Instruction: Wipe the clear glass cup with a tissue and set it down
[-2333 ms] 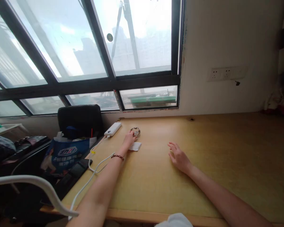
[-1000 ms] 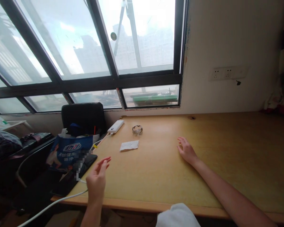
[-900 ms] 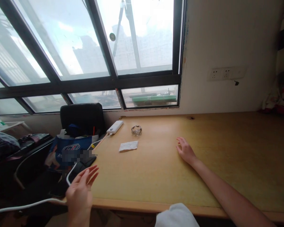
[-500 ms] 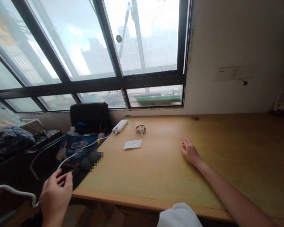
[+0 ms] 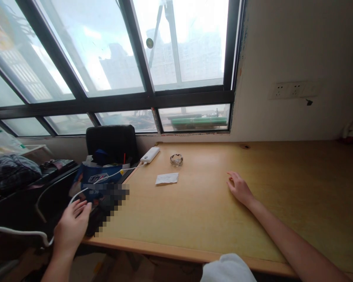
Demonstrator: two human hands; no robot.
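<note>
Two hands sit apart: at lower left, the left hand meets a white cable, apparently lifting it, grip hidden; right of centre, the right hand rests, fingers loosely parted, likely for support. Left of centre, a power bank seemingly anchors the cable.

Bright daylight glares through the window, leaving the right side dim.
</note>
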